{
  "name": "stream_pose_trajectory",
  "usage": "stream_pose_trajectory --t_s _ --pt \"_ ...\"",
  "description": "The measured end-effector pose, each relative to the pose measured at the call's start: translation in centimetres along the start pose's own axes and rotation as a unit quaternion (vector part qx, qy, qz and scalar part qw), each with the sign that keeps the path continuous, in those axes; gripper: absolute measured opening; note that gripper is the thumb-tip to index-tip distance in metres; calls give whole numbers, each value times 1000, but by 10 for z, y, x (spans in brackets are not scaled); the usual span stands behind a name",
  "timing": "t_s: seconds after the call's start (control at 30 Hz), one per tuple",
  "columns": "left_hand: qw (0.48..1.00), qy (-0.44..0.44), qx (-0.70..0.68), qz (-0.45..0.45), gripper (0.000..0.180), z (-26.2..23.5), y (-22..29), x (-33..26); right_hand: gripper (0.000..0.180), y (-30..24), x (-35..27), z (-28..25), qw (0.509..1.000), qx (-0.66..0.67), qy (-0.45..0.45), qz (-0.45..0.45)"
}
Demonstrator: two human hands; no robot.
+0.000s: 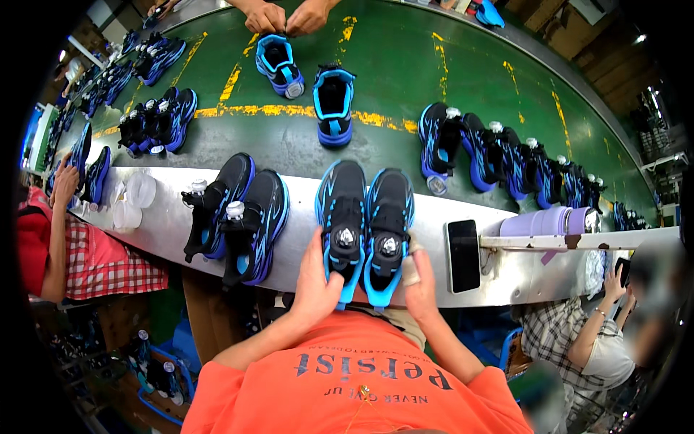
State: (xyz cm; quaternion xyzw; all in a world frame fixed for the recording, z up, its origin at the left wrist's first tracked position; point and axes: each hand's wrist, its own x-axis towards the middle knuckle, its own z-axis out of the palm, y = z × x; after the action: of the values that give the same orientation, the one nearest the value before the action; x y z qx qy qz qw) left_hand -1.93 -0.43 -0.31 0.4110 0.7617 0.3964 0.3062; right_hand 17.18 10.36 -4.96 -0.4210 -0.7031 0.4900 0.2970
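Side by side in front of me is a pair of black sneakers with bright blue trim, toes pointing away. My left hand (316,283) is wrapped against the outer side of the left sneaker (343,193), thumb near its heel opening. On the other side, my right hand (421,282) presses the right sneaker (390,200); a pale wrap covers one of its fingers. Each shoe carries a shiny round dial on its tongue. Just to the left, another pair of black and blue sneakers (260,206) with white dials rests on the metal ledge (303,189).
A green belt (390,65) with yellow lines carries a single shoe (333,108) and a row of sneakers (515,163) at right. Across it, another person's hands (285,16) touch a shoe. A phone (463,254), purple bottle (538,223) and clear cups (137,192) lie on the ledge.
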Motion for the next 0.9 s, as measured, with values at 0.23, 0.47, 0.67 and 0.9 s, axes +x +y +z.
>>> stream_pose_trajectory --t_s 0.23,0.47,0.67,0.9 --pt "990 76 -30 113 78 -31 102 216 50 -89 239 -51 987 -69 126 -74" --pt "959 135 191 161 33 -79 76 313 30 -109 277 -10 942 -146 47 -299" --pt "908 226 297 191 45 -110 -73 387 56 -59 263 112 923 -214 -139 -287" --pt "981 47 185 19 21 -111 -2 345 40 -70 225 66 963 -132 -195 -133"
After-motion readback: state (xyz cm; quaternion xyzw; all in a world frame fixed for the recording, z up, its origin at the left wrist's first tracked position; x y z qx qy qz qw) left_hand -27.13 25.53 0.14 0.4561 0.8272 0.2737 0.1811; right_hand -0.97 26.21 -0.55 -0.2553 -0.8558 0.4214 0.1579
